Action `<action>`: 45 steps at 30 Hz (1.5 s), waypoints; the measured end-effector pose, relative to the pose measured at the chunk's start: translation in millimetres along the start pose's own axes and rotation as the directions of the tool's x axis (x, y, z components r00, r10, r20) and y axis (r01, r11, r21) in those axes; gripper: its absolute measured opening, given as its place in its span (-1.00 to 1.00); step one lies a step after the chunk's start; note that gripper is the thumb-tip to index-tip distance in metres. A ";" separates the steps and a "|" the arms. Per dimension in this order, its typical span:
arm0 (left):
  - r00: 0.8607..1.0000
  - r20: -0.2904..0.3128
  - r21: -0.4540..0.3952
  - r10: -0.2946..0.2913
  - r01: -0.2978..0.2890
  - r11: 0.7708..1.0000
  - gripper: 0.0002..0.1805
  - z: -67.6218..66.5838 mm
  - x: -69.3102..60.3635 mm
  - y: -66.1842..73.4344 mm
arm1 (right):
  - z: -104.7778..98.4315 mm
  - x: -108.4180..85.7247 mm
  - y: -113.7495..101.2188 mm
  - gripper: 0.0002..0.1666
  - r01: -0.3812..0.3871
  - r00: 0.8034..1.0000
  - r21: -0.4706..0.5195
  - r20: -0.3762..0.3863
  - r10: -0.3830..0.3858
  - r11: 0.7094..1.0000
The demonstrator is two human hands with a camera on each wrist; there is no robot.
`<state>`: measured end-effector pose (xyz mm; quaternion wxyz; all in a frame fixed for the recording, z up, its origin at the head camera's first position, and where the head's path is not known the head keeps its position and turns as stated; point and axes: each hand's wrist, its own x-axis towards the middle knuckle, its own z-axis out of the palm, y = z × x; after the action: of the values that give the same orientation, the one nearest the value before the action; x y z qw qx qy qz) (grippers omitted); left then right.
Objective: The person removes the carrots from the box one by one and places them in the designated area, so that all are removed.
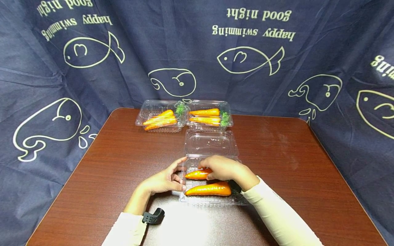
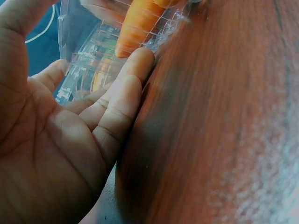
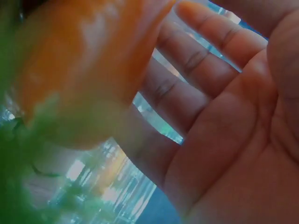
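Observation:
An open clear plastic box (image 1: 212, 201) lies on the table with its lid folded back. Inside, one orange carrot (image 1: 209, 189) lies along the near side; a second carrot (image 1: 197, 174) is behind it, partly covered by my right hand (image 1: 226, 168), whose fingers and thumb curl round its thick end. In the right wrist view, an orange carrot (image 3: 88, 60) and blurred green leaves (image 3: 51, 154) are close to the right hand (image 3: 219, 107). My left hand (image 1: 166, 177) touches the box's left edge, fingers spread; in the left wrist view that hand (image 2: 70, 126) has fingertips beside a carrot tip (image 2: 135, 28).
Two closed clear boxes, the left one (image 1: 140, 121) and the right one (image 1: 230, 123), stand side by side at the table's back edge, each with carrots and green leaves. Behind the brown table (image 1: 123, 150) hangs a blue curtain (image 1: 197, 41) with fish prints.

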<state>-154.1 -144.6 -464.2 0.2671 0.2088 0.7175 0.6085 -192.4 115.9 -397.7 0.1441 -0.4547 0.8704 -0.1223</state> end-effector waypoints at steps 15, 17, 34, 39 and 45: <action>1.000 0.020 -0.019 0.005 -0.005 1.000 0.14 -0.1 2.3 -0.6 | 2.7 1.8 5.5 -0.63 0.017 1.000 0.025 0.023 -0.017 1.000; 1.000 0.021 -0.025 0.002 -0.001 1.000 0.14 -0.3 2.6 -0.8 | 2.5 1.8 5.9 -0.63 0.037 0.999 0.020 0.008 -0.037 0.999; 0.999 0.000 0.009 -0.036 0.036 0.999 0.15 -0.1 1.5 2.2 | -13.6 -5.9 4.4 -0.61 0.073 0.992 0.076 -0.104 -0.064 0.994; 0.999 0.000 0.030 -0.032 0.032 0.999 0.15 -0.3 1.0 0.7 | -17.6 -8.3 5.7 -0.64 0.083 0.984 0.070 -0.163 -0.070 0.994; 1.000 0.004 0.017 -0.015 0.015 1.000 0.15 -0.2 1.1 0.9 | -26.6 -12.1 9.1 -0.65 0.101 0.976 0.069 -0.201 -0.086 0.992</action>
<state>-155.1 -143.9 -463.5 0.2715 0.2069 0.7235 0.6000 -202.3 133.1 -374.4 0.0690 -0.4748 0.8524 -0.2077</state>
